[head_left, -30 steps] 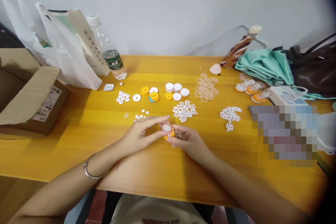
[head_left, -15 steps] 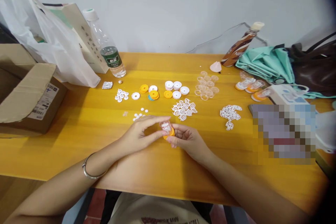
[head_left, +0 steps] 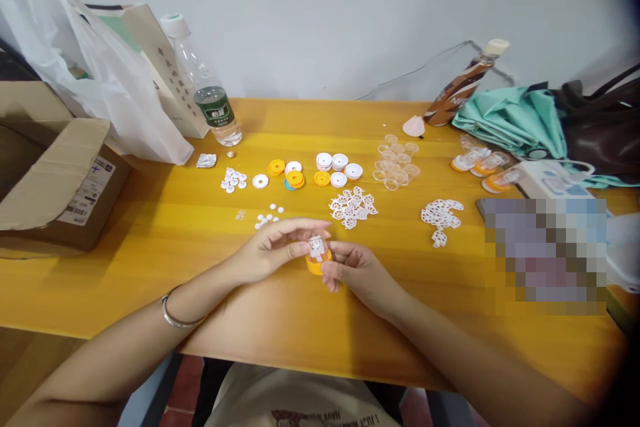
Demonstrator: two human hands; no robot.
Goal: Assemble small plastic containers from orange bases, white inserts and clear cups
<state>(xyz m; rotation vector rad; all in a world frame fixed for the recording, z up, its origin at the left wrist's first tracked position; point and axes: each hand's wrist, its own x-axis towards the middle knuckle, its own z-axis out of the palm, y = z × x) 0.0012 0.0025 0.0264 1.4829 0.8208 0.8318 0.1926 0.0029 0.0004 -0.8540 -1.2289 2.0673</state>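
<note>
A small clear-domed toy (head_left: pixel 318 264) with an orange base and a white figure inside stands upright between my hands, above the table's front half. My right hand (head_left: pixel 364 273) pinches its orange base between thumb and fingers. My left hand (head_left: pixel 270 251) is closed about the clear dome, thumb at its side and fingers curved over the top and behind. White openwork plastic pieces (head_left: pixel 353 207) lie in a heap just beyond my hands. Small white round parts (head_left: pixel 266 220) are partly behind my left hand. Loose clear domes (head_left: pixel 397 163) and white and orange discs (head_left: pixel 323 178) sit farther back.
Left stand a cardboard box (head_left: pixel 55 180), a white plastic bag (head_left: pixel 125 93) and a water bottle (head_left: pixel 216 110). Right are finished-looking domed toys (head_left: pixel 500 180), a coffee bottle (head_left: pixel 460 90), a folded green umbrella (head_left: pixel 500 120) and another openwork heap (head_left: pixel 441 215).
The toy has turned more upright, its figure facing me, and has dropped slightly toward me. My left thumb has moved higher, from near the base to the dome's side.
</note>
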